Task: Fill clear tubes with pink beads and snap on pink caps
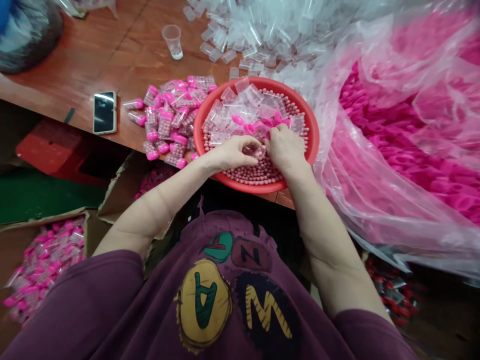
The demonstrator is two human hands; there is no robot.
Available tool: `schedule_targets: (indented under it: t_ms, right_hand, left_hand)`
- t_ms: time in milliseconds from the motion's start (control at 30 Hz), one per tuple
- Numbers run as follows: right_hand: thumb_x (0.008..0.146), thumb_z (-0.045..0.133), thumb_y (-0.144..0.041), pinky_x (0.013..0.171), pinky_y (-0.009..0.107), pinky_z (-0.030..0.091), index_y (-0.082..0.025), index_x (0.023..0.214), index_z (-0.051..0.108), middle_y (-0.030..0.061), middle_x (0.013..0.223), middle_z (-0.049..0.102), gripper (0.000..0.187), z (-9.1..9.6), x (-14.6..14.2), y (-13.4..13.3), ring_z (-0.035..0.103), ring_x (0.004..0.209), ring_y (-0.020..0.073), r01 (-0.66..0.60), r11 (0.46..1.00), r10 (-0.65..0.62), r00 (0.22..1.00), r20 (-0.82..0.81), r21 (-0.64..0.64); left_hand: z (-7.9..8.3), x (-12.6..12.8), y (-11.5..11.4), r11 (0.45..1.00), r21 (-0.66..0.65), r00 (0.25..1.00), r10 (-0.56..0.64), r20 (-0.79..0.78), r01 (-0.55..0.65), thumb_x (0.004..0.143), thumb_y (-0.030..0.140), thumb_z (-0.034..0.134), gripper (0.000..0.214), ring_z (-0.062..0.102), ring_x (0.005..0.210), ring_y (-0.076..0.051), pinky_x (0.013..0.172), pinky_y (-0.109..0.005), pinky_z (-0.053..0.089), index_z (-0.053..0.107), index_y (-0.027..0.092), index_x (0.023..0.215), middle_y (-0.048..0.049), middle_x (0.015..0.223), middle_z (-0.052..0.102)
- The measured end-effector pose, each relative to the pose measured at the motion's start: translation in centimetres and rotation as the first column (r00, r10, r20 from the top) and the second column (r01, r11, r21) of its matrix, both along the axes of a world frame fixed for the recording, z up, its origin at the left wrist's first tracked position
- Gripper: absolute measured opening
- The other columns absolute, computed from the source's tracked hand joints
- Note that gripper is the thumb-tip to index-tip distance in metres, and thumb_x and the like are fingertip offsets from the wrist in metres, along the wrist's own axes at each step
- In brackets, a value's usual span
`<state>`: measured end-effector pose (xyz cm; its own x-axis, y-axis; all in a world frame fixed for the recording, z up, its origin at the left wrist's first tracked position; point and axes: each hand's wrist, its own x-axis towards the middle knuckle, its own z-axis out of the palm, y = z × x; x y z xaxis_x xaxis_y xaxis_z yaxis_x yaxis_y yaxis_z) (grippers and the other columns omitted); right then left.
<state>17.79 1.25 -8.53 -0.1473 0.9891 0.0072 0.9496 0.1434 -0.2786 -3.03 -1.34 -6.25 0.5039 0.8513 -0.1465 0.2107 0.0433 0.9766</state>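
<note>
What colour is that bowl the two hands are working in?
The bowl is orange-red, seen in the head view.

Cannot see beneath the right hand or make out blurred red pieces; find the plastic bag cut off at right

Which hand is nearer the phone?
Left. The left hand is over the red basin, right of the phone; the right hand is farther right, over the same basin.

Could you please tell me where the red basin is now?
In the head view, the red basin sits at the near edge of the table, right of centre, between the pink-capped containers and the bag of pink pieces.
</note>
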Motion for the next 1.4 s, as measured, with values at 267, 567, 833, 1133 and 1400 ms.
schedule_targets:
  t_ms: [267,567,833,1133,1400]
  right_hand:
    - [0.098,0.073,-0.036,0.11,0.065,0.06,-0.021,0.106,0.073,0.0202,0.119,0.079,0.017,-2.2,2.6,0.1,0.075,0.118,0.0424,0.0,0.984,0.036,0.979,-0.202,0.176]
    - [0.106,0.066,-0.038,0.101,0.05,0.067,-0.026,0.127,0.073,0.0097,0.122,0.081,0.025,1.2,2.1,-5.5,0.08,0.111,0.03,0.074,0.926,0.14,0.844,-0.518,0.37]
    - [0.104,0.061,-0.028,0.119,0.062,0.06,-0.027,0.132,0.075,0.0149,0.131,0.081,0.031,2.6,0.7,-7.2,0.076,0.128,0.0376,-0.071,0.948,0.191,0.907,-0.376,0.311]
    - [0.109,0.067,-0.041,0.105,0.051,0.069,-0.029,0.131,0.079,0.0091,0.123,0.084,0.028,2.2,0.7,-7.5,0.082,0.112,0.0298,0.074,0.955,0.125,0.778,-0.616,0.288]
    - [0.11,0.066,-0.037,0.115,0.062,0.063,-0.033,0.125,0.088,0.0121,0.126,0.084,0.027,3.0,1.3,-7.2,0.08,0.12,0.0363,-0.041,0.965,0.174,0.839,-0.515,0.258]
  left_hand:
    - [0.6,0.6,-2.9,0.83,-0.558,0.835,0.301,0.461,0.009,0.104,0.017,0.072,0.017,0.08,0.1,-0.018,0.09,-0.032,0.063,0.08,0.015,0.119,-0.0096,0.11,0.085]
    - [1.5,1.4,-2.3,0.739,-0.67,0.795,0.445,0.413,-0.065,0.106,0.008,0.054,0.025,0.076,0.08,-0.015,0.075,-0.027,0.056,0.075,0.014,0.118,-0.0048,0.089,0.081]
    - [0.6,1.6,-2.4,0.774,-0.629,0.786,0.436,0.437,-0.079,0.103,0.011,0.062,0.013,0.065,0.075,-0.015,0.071,-0.03,0.047,0.071,0.016,0.094,-0.0028,0.083,0.072]
    - [0.2,1.5,-2.5,0.803,-0.587,0.822,0.4,0.406,-0.101,0.101,0.017,0.066,0.01,0.067,0.078,-0.016,0.077,-0.032,0.052,0.075,0.016,0.104,-0.0048,0.092,0.077]
    - [-0.1,1.5,-2.6,0.805,-0.586,0.827,0.392,0.403,-0.096,0.1,0.018,0.07,0.007,0.065,0.076,-0.014,0.068,-0.028,0.044,0.075,0.017,0.105,-0.0032,0.091,0.075]
